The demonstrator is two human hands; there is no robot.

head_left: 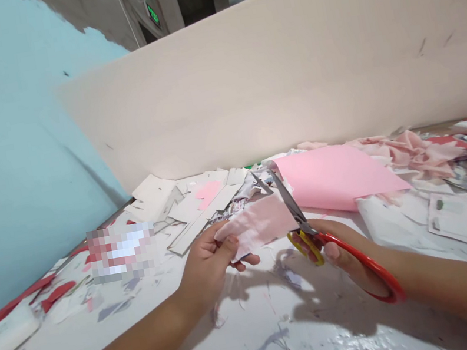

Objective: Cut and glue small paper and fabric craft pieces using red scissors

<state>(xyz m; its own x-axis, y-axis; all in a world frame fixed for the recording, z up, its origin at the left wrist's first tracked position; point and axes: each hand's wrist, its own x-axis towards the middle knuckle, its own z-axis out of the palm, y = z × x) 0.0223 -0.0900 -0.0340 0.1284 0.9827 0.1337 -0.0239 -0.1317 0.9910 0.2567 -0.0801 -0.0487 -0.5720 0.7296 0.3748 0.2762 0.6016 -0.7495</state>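
My left hand (pixel 207 262) pinches a small pale pink piece of cloth (pixel 260 224) by its left end, holding it above the white table (pixel 287 333). My right hand (pixel 345 252) grips red and yellow handled scissors (pixel 310 234). Their blades stand open and point up and away, at the right edge of the cloth piece. Both forearms reach in from the bottom of the view.
A pink sheet (pixel 332 176) lies just behind the scissors. White card offcuts (pixel 185 207) are heaped at the back left, pink fabric scraps (pixel 418 153) and printed paper at the right. Red scraps (pixel 56 291) lie at left. A tall beige board (pixel 287 70) walls the table's far side.
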